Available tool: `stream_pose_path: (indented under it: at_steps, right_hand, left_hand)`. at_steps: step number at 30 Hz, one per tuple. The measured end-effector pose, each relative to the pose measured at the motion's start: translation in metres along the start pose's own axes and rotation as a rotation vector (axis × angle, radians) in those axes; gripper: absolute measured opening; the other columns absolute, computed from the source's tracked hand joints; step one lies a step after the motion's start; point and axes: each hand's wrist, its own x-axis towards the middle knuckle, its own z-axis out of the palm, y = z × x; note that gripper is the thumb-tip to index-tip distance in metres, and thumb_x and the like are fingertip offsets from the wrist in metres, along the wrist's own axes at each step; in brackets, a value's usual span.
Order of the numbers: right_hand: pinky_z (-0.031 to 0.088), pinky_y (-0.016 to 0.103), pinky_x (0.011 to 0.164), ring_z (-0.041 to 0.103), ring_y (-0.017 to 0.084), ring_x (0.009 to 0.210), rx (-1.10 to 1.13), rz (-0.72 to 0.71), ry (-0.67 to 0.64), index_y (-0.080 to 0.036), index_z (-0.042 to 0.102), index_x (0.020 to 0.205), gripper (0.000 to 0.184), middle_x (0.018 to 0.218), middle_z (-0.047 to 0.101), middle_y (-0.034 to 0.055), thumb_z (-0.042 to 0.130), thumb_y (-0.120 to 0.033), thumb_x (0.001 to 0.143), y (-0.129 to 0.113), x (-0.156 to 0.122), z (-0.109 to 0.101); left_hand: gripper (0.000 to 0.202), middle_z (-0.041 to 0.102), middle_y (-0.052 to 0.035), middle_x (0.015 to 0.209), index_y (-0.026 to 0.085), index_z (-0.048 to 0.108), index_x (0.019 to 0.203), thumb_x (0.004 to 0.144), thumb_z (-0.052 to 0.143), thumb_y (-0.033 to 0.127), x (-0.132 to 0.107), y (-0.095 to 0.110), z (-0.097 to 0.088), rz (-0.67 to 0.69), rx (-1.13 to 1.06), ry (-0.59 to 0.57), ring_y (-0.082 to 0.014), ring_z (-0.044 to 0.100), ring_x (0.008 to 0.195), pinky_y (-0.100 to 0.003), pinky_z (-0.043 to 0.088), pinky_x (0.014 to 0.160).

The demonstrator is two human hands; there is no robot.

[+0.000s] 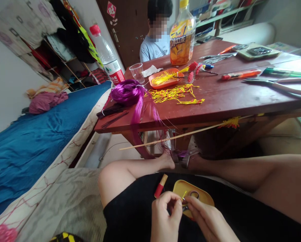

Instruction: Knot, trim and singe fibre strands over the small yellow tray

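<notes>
Both my hands meet low in my lap over a yellow tray (203, 196). My left hand (165, 215) is closed in a pinch on a small yellow piece (184, 195). My right hand (205, 216) is closed too, its fingers at small scissors (193, 195) lying on the tray. A red thread spool (160, 186) rests on my black clothing just left of the tray. A long thin bamboo stick (170, 137) slants under the table edge, with a yellow-red tuft at its right end.
A red-brown table (236, 97) holds a purple thread bundle (128, 92), yellow stamen pieces (175, 93), an orange tray (165, 79), a drink bottle (182, 35), a plastic cup (137, 72), pens and tools. Another person sits at the far side. A blue bed (34, 141) lies left.
</notes>
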Motion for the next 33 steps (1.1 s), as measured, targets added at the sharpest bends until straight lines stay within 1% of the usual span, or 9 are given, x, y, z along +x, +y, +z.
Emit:
stream_pose_path:
  at_steps: [5, 9, 12, 19, 24, 27, 29, 31, 33]
  right_hand:
    - [0.047, 0.022, 0.055, 0.058, 0.016, 0.058, 0.334, 0.129, -0.008, -0.022, 0.057, 0.083, 0.032, 0.068, 0.062, 0.0035, 0.052, -0.053, 0.078, 0.000, 0.003, -0.002]
    - [0.016, 0.013, 0.031, 0.021, 0.002, 0.032, 0.782, 0.453, -0.093, -0.021, 0.051, 0.081, 0.040, 0.043, 0.037, -0.0112, 0.063, -0.057, 0.068, 0.011, 0.007, 0.003]
    - [0.011, 0.014, 0.033, 0.013, 0.000, 0.033, 0.944, 0.532, -0.124, -0.019, 0.048, 0.071, 0.040, 0.042, 0.031, -0.0130, 0.069, -0.053, 0.065, 0.018, 0.009, 0.008]
    - [0.022, 0.016, 0.038, 0.026, 0.002, 0.039, 0.926, 0.479, -0.054, -0.014, 0.056, 0.067, 0.041, 0.049, 0.039, -0.0089, 0.077, -0.048, 0.057, 0.014, 0.010, 0.004]
    - [0.025, 0.017, 0.041, 0.030, 0.003, 0.040, 0.870, 0.451, -0.002, -0.014, 0.057, 0.064, 0.040, 0.048, 0.039, -0.0084, 0.076, -0.048, 0.058, 0.009, 0.011, 0.001]
    - [0.032, 0.020, 0.046, 0.037, 0.006, 0.045, 0.823, 0.462, 0.025, -0.014, 0.061, 0.067, 0.036, 0.054, 0.045, -0.0050, 0.075, -0.047, 0.061, 0.009, 0.011, -0.006]
    - [0.037, 0.022, 0.051, 0.042, 0.009, 0.051, 0.814, 0.479, 0.040, -0.015, 0.064, 0.069, 0.034, 0.059, 0.049, -0.0028, 0.074, -0.047, 0.062, 0.007, 0.012, -0.012]
    - [0.037, 0.022, 0.052, 0.042, 0.010, 0.053, 0.818, 0.486, 0.050, -0.017, 0.065, 0.071, 0.034, 0.061, 0.049, -0.0029, 0.071, -0.050, 0.064, 0.005, 0.012, -0.018]
    - [0.035, 0.020, 0.050, 0.039, 0.009, 0.051, 0.816, 0.465, 0.052, -0.019, 0.064, 0.075, 0.035, 0.058, 0.045, -0.0044, 0.067, -0.053, 0.068, 0.003, 0.013, -0.021]
  left_hand:
    - [0.016, 0.060, -0.0037, 0.060, 0.016, 0.061, 0.063, 0.074, 0.049, 0.014, -0.001, -0.002, 0.002, 0.066, 0.102, -0.051, -0.0152, 0.051, 0.054, -0.022, 0.037, 0.052]
    - [0.016, 0.057, -0.0025, 0.057, 0.017, 0.058, 0.059, 0.070, 0.049, 0.010, 0.000, -0.003, 0.004, 0.066, 0.121, -0.113, -0.0144, 0.050, 0.053, -0.021, 0.037, 0.052]
    - [0.016, 0.055, -0.0012, 0.056, 0.017, 0.055, 0.057, 0.068, 0.048, 0.008, 0.000, -0.006, 0.006, 0.070, 0.140, -0.144, -0.0133, 0.049, 0.051, -0.021, 0.036, 0.050]
    - [0.017, 0.053, 0.0010, 0.054, 0.018, 0.050, 0.056, 0.061, 0.047, 0.003, -0.002, -0.011, 0.009, 0.254, 0.399, -0.023, -0.0132, 0.049, 0.052, -0.021, 0.033, 0.049]
    - [0.016, 0.057, -0.0022, 0.060, 0.017, 0.055, 0.061, 0.067, 0.046, 0.005, -0.002, -0.011, 0.012, 0.163, 0.402, -0.086, -0.0152, 0.054, 0.058, -0.023, 0.037, 0.052]
    - [0.025, 0.062, -0.0095, 0.100, 0.017, 0.061, 0.096, 0.072, 0.055, 0.016, 0.000, -0.005, -0.009, 0.144, 0.266, -0.209, -0.0165, 0.058, 0.070, -0.024, 0.044, 0.057]
    - [0.053, 0.045, -0.0112, 0.131, 0.021, 0.050, 0.119, 0.068, 0.063, 0.022, 0.005, -0.001, -0.030, 0.140, 0.229, -0.232, -0.0186, 0.058, 0.086, -0.026, 0.047, 0.068]
    - [0.043, 0.050, -0.0071, 0.126, 0.024, 0.052, 0.116, 0.074, 0.056, 0.017, 0.015, -0.001, -0.045, 0.085, 0.390, -0.166, -0.0195, 0.054, 0.100, -0.028, 0.043, 0.083]
    - [0.026, 0.062, -0.0047, 0.104, 0.022, 0.059, 0.099, 0.078, 0.047, 0.013, 0.029, -0.009, -0.047, -0.065, 0.714, -0.131, -0.0200, 0.054, 0.100, -0.031, 0.040, 0.088]
